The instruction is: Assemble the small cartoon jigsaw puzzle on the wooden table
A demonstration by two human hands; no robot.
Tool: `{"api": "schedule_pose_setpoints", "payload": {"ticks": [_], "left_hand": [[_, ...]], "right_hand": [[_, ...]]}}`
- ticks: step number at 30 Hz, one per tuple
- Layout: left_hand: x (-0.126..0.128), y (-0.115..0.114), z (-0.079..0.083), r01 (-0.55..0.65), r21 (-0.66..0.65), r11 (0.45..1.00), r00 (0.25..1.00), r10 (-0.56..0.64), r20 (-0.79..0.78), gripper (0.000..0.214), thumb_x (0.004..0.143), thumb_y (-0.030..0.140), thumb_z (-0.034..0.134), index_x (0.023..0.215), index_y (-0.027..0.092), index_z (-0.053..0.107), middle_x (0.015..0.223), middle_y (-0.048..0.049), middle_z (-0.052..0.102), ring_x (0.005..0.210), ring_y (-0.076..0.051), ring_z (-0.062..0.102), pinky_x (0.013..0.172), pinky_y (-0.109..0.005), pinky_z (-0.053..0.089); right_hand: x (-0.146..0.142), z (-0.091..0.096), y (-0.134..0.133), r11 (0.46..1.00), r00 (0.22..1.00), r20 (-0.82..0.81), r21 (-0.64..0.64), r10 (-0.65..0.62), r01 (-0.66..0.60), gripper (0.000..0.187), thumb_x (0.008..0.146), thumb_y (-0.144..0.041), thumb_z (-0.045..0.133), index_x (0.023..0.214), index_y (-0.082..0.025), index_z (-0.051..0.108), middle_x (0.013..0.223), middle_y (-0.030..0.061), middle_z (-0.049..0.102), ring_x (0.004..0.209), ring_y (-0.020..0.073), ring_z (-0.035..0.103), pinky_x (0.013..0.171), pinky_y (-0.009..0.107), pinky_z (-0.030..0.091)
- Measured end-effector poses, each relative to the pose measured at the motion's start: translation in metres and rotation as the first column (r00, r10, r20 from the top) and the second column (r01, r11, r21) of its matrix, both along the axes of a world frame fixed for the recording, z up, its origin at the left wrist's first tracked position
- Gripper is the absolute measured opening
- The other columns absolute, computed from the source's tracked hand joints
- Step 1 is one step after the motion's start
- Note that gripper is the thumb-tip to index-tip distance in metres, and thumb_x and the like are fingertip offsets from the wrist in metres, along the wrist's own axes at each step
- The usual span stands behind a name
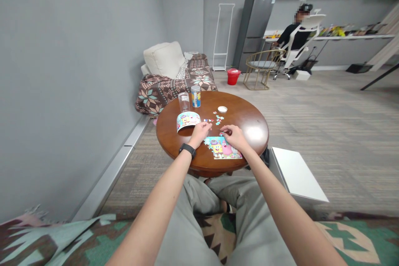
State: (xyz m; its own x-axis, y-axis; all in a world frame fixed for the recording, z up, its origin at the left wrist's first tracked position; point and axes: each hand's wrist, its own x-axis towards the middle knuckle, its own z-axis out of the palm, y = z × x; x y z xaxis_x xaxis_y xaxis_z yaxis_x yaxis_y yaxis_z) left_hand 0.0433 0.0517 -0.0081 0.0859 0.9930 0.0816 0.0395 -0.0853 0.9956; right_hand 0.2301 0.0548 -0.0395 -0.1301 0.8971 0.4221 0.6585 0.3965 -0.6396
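Observation:
A cartoon jigsaw puzzle [227,149], its left edge jagged, lies partly assembled near the front of the round wooden table [170,143]. My right hand [235,137] is over its upper right part, fingers closed on a small puzzle piece [222,134] at the fingertips. Just left of the puzzle is my left hand [199,133], fingers drawn together; what they hold, if anything, is too small to make out. Several loose puzzle pieces [219,119] lie beyond both hands. A curved picture sheet [188,120] with the same cartoon figures stands beyond my left hand.
At the table's far left are a clear glass [183,102] and a printed can [196,97]. A round lid [222,109] lies farther back. A white box [297,172] stands right of the table. A person [293,35] sits in the background near a red bin [233,76].

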Motion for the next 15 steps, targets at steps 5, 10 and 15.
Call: {"api": "schedule_pose_setpoints", "payload": {"ticks": [5,10,15], "left_hand": [[0.0000,0.0003,-0.0012,0.003,0.003,1.000,1.000,-0.003,0.007,0.027,0.082,0.034,0.057,0.062,0.018,0.050,0.041,0.0092,0.033,0.038,-0.006,0.027,0.044,-0.023,0.019],[-0.0001,-0.0006,0.0001,0.003,0.007,1.000,1.000,-0.003,-0.001,0.027,0.082,0.034,0.057,0.062,0.018,0.050,0.042,0.0089,0.034,0.039,-0.006,0.028,0.045,-0.023,0.020],[0.0003,-0.0012,0.0013,-0.003,0.006,1.000,1.000,0.003,0.001,0.025,0.083,0.029,0.053,0.062,0.018,0.050,0.040,0.0092,0.033,0.037,-0.006,0.027,0.043,-0.022,0.020]], "right_hand": [[-0.0021,0.0044,-0.0021,1.000,1.000,0.016,-0.025,0.001,-0.001,0.018,0.075,-0.016,0.061,0.082,-0.022,0.076,0.079,0.0033,0.071,0.076,0.0186,0.062,0.079,0.033,0.050],[-0.0026,0.0052,-0.0022,1.000,1.000,0.020,0.008,0.012,-0.012,0.016,0.075,-0.015,0.061,0.076,-0.023,0.075,0.081,0.0034,0.070,0.078,0.0187,0.062,0.079,0.033,0.050],[-0.0013,0.0010,0.0002,0.999,0.998,-0.046,-0.016,0.034,-0.035,0.015,0.076,-0.015,0.062,0.083,-0.021,0.074,0.083,0.0037,0.072,0.077,0.0177,0.064,0.078,0.032,0.051]]}}
